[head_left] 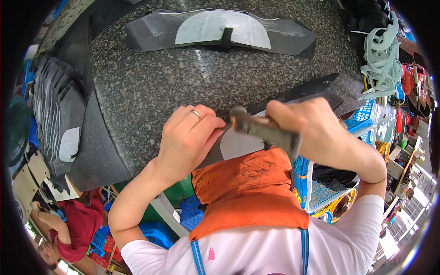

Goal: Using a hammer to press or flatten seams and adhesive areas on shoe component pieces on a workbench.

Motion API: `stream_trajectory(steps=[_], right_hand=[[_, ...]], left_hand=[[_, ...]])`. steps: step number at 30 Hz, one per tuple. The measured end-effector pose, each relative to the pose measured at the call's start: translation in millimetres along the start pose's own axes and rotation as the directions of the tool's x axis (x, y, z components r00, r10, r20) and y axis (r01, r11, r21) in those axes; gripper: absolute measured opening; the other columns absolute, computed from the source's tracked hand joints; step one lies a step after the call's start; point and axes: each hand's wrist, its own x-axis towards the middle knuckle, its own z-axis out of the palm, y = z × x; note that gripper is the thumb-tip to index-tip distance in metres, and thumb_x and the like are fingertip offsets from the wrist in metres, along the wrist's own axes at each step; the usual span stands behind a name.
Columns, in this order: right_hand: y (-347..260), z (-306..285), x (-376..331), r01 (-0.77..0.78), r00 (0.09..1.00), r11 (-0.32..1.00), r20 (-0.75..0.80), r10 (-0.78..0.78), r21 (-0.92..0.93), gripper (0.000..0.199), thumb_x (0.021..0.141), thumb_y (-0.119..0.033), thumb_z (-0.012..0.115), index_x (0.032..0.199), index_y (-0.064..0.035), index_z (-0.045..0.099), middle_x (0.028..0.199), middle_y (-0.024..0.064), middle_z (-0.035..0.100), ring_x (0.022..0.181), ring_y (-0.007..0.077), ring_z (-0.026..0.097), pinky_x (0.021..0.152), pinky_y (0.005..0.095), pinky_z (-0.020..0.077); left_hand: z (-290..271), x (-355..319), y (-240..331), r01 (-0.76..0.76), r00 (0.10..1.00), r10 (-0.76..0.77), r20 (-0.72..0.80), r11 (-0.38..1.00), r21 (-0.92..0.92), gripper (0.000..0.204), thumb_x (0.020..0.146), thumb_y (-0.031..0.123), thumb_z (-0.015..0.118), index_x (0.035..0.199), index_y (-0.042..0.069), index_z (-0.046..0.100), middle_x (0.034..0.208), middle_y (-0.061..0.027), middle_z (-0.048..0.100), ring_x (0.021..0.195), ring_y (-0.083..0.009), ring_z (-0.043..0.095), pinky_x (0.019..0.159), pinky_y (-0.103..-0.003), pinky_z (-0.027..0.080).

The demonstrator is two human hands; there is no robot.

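Observation:
My right hand is closed around the handle of a hammer. Its worn metal head hangs low over the stone slab's near edge, right beside my left fingertips. My left hand, a ring on one finger, pinches the edge of a dark flat sheet piece with a white half-round patch. That piece lies at the near edge against my orange apron, partly hidden by the hammer and both hands. Farther off on the speckled stone slab rests a similar dark piece with a white patch and a small black tab.
A fanned stack of dark pieces lies at the left. Pale translucent strips hang in a tangle at the far right. Blue baskets stand to the right below the slab. Another person in a red shirt is at lower left.

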Motion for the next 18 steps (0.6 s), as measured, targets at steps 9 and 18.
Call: stream_trajectory(steps=[9,18], right_hand=[[5.6,-12.8,-7.9,-0.172,0.985,0.979,-0.004,0.173,0.106,0.017,0.085,-0.015,0.07,0.092,-0.006,0.058,0.062,0.012,0.057,0.055,0.0329,0.061,0.051,0.0396,0.0458],[15.8,-3.3,-40.2,-0.207,0.974,0.975,-0.079,0.214,0.085,0.017,0.089,-0.015,0.066,0.091,-0.0042,0.053,0.063,0.0137,0.053,0.056,0.0356,0.058,0.051,0.0436,0.0419]], left_hand=[[-8.4,-4.6,11.9,0.098,0.99,-0.118,0.082,0.971,0.218,0.017,0.073,0.013,0.077,0.08,0.007,0.062,0.081,-0.0062,0.061,0.075,-0.0268,0.061,0.062,-0.038,0.047],[19.2,16.8,12.0,0.035,0.999,-0.035,-0.015,0.999,0.0,0.024,0.071,0.006,0.076,0.093,0.006,0.066,0.088,-0.0072,0.061,0.085,-0.0271,0.06,0.069,-0.038,0.049]])
